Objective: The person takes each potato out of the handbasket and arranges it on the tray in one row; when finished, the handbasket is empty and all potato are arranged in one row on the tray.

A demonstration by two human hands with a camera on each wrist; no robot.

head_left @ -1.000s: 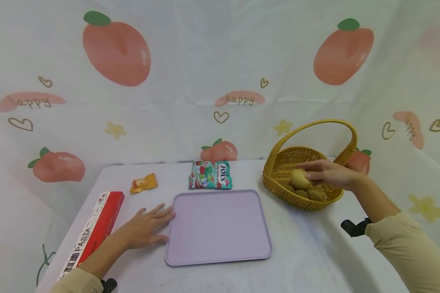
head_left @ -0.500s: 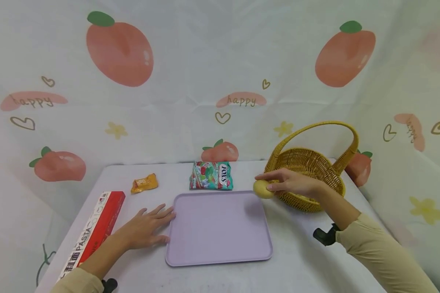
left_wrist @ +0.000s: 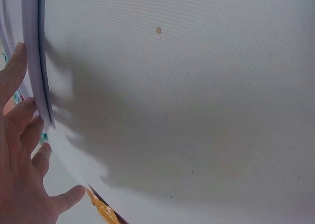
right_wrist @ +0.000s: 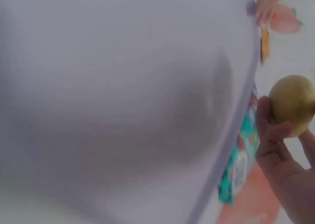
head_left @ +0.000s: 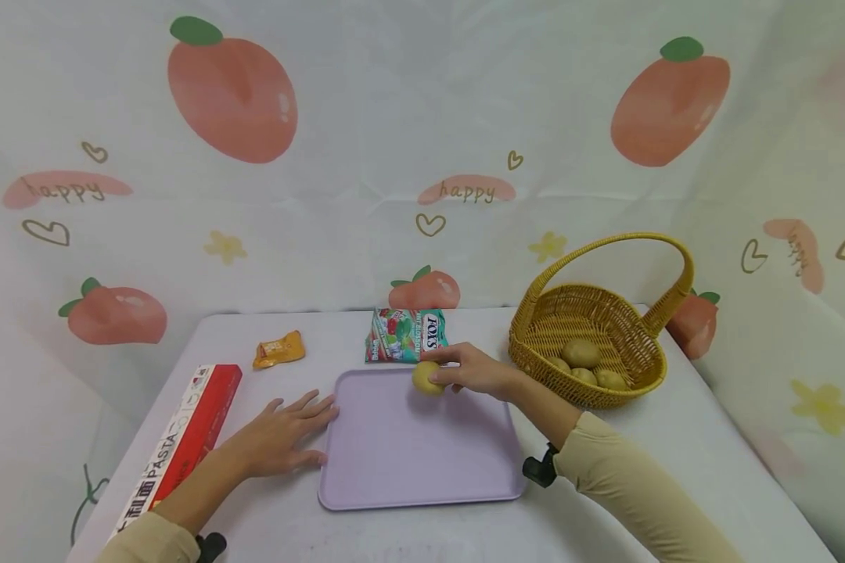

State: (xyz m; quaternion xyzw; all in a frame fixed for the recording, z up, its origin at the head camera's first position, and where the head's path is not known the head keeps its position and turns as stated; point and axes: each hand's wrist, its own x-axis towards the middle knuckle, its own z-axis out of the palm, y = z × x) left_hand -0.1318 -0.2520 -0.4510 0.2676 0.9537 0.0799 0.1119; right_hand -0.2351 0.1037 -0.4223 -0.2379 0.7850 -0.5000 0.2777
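Note:
My right hand (head_left: 475, 371) pinches a round yellow-brown fruit (head_left: 428, 378) between thumb and fingers. In the head view it overlaps the upper part of the lilac tray (head_left: 415, 461), and its shadow falls on the tray. The right wrist view shows the fruit (right_wrist: 293, 103) from close by, smooth-skinned with a dark patch at one end. My left hand (head_left: 278, 438) lies with fingers spread, fingertips at the tray's left rim. Up close in the left wrist view, the left fingers (left_wrist: 29, 130) stand right by the tray's edge (left_wrist: 34, 61).
At the back right stands a yellow wicker basket (head_left: 591, 399) with several round brownish fruits (head_left: 580, 353) in it. A green candy bag (head_left: 404, 336) lies behind the tray. Toward the left are an orange packet (head_left: 279, 350) and a long red and white pasta box (head_left: 197, 430).
My right hand has lifted the round fruit out of the basket and carried it left until over the tray's upper part. The left hand has stayed at the tray's left rim.

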